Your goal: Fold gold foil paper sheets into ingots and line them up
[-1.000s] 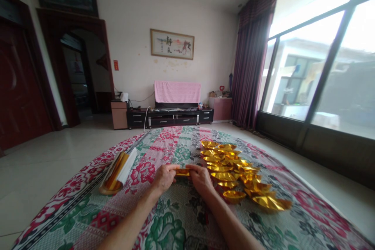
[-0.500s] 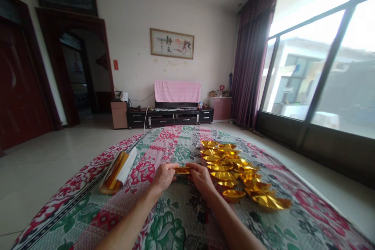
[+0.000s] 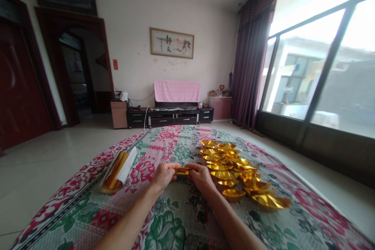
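Observation:
A small folded piece of gold paper [image 3: 182, 171] is stretched between both hands above the patterned cloth. My left hand [image 3: 164, 176] pinches its left end, and my right hand [image 3: 201, 175] grips the right end, fingers closed. Just right of my right hand lie several boat-shaped gold paper pieces [image 3: 222, 175], in rows running away from me. The nearest of them [image 3: 271, 201] is the widest. Left of my left hand rests a curled stack of gold and white sheets [image 3: 118, 170].
A flowered cloth [image 3: 166, 230] covers the round surface under the hands. Beyond it stand a low black cabinet [image 3: 172, 119] and a pink cloth [image 3: 177, 91] draped over something. A purple curtain [image 3: 252, 62] hangs beside the window at the right.

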Demonstrator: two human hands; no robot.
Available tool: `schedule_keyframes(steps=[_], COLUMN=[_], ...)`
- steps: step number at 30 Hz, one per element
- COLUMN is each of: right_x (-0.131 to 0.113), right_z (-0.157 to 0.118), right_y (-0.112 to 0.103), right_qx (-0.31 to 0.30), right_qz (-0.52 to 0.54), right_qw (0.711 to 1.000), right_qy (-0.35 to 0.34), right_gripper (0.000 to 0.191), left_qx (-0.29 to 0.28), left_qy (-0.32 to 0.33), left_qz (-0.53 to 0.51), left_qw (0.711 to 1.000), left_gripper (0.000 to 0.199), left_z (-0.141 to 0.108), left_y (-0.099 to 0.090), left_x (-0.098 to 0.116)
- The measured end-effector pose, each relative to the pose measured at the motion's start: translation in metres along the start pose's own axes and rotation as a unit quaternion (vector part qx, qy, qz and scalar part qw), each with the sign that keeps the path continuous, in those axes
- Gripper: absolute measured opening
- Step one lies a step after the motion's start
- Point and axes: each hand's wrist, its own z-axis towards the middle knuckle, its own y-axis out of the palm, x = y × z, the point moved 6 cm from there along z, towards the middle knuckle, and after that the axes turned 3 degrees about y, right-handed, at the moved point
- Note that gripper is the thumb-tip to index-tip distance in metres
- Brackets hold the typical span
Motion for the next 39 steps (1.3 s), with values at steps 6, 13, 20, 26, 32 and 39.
schedule_keyframes(steps=[6,13,20,26,32,39], right_x=[0.0008,0.0021,0.002,0.0041,0.0058,0.0019], right_z=[-0.0016,-0.0016,-0.0023,-0.0007,-0.0002,-0.0028], right_y=[0.0006,0.0016,0.0046,0.003,0.006,0.005], right_qx=[-0.002,-0.02,-0.04,-0.027,-0.042,-0.04], right_qz=[0.067,0.059,0.058,0.069,0.05,0.03], right_qw=[0.998,0.998,0.997,0.997,0.998,0.999], right_qy=[0.019,0.031,0.032,0.022,0.022,0.017], right_gripper=[0.035,0.035,0.033,0.035,0.034,0.036], left_qx=[-0.02,-0.002,0.009,-0.013,0.005,0.008], left_qy=[-0.012,-0.009,-0.016,-0.016,-0.011,-0.016], left_qz=[-0.017,-0.015,-0.013,-0.01,-0.01,-0.004], left_qw=[1.0,1.0,1.0,1.0,1.0,1.0], left_gripper=[0.039,0.037,0.039,0.039,0.039,0.04], left_z=[-0.0005,0.0004,0.0018,0.0004,0.0021,0.0015], left_y=[0.0032,-0.001,-0.0021,0.0015,-0.0026,-0.002], left_x=[-0.0019,-0.0024,-0.004,-0.0026,-0.0039,-0.0035])
